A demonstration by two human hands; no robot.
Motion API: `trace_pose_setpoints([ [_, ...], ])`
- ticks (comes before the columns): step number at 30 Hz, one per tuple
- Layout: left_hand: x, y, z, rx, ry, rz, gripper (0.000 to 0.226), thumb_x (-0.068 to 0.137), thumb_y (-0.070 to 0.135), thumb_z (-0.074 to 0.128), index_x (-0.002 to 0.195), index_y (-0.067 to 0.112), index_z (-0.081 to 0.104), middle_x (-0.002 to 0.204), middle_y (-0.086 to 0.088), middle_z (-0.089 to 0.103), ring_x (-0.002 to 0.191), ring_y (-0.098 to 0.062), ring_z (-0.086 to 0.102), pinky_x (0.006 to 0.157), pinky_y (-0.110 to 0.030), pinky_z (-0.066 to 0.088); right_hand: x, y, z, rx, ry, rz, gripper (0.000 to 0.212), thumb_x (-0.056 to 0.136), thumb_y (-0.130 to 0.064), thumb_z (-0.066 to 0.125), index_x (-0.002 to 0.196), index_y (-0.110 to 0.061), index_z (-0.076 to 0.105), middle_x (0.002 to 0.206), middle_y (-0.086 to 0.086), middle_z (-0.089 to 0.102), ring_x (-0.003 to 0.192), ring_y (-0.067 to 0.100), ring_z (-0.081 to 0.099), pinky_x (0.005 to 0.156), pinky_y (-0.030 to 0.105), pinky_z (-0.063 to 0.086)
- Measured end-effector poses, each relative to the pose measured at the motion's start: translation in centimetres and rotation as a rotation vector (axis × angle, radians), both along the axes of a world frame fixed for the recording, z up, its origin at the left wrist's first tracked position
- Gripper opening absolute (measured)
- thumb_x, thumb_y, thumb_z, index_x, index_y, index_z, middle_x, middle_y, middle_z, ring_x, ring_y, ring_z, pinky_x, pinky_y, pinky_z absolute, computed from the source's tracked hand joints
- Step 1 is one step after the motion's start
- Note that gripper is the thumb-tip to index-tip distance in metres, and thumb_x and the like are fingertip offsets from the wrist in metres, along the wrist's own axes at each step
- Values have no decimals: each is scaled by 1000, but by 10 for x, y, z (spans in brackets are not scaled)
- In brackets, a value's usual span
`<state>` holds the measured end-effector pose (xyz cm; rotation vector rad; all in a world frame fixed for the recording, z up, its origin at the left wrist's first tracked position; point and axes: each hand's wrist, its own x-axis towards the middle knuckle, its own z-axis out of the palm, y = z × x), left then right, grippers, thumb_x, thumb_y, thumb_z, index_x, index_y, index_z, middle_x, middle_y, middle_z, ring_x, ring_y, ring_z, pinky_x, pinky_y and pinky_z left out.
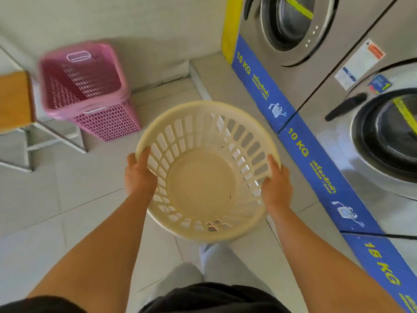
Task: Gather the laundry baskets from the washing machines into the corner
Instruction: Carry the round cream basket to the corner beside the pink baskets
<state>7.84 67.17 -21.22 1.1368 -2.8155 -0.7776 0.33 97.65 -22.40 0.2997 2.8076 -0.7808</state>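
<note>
Pale tiled floor (67, 199) fills most of the view, meeting a plain wall (135, 23) at the far side. Row of steel front-load washing machines (320, 71) runs along the right, raised on a low step; a blue band (302, 145) along their base carries yellow "10 KG" and "15 KG" lettering. Two round doors show: far one (291, 21), nearer one (388, 136) with a black handle. Both are crossed by a yellow strip.

Far left, in the corner by the wall: tall pink slatted laundry basket (90, 91), rectangular, empty, tilted with its open top leaning toward the camera. It is blurred. Just left of it, a wooden-topped bench or table (13, 100) on a pale metal frame.

Centre: round cream laundry basket (203, 177), empty, held off the floor in front of the person, tipped so the inside and solid bottom face the camera. It sits between the pink basket and the machines, apart from both.

Left hand (140, 175) is closed on the basket's left rim, thumb inside over the slats. Right hand (276, 188) is clamped on the right rim the same way. Bare forearms run in from the near edge. Below: dark shirt hem, light trousers (225, 263).
</note>
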Motion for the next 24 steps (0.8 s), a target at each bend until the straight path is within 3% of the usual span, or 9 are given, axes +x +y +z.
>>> trace_pose_setpoints([
  [5, -66, -49, -1, 64, 15, 87, 74, 82, -10, 44, 143, 32, 38, 129, -7, 40, 99, -33, 53, 81, -41, 52, -93, -54, 4, 31, -17, 96, 66, 93, -6, 42, 148, -39, 27, 147, 6, 32, 101, 38, 59, 85, 43, 49],
  [13, -203, -151, -23, 115, 27, 115, 75, 80, -12, 42, 141, 31, 39, 123, -9, 41, 94, -29, 51, 80, -39, 50, -238, -157, -7, 41, 5, 117, 67, 91, -3, 43, 147, -37, 29, 150, 4, 30, 117, 36, 52, 88, 44, 45],
  [20, -311, -231, -30, 141, -8, 170, 78, 80, -12, 44, 142, 35, 38, 125, -8, 42, 89, -27, 53, 76, -40, 53, -353, -242, -15, 104, 16, 157, 66, 92, -2, 41, 148, -36, 29, 152, 3, 29, 117, 34, 52, 72, 33, 38],
  [24, -365, -266, -44, 124, -64, 204, 78, 81, -11, 44, 142, 37, 35, 124, -7, 40, 83, -26, 54, 64, -37, 51, -422, -283, -30, 120, -2, 191, 66, 92, -2, 40, 147, -37, 29, 151, 3, 31, 113, 34, 54, 72, 33, 38],
])
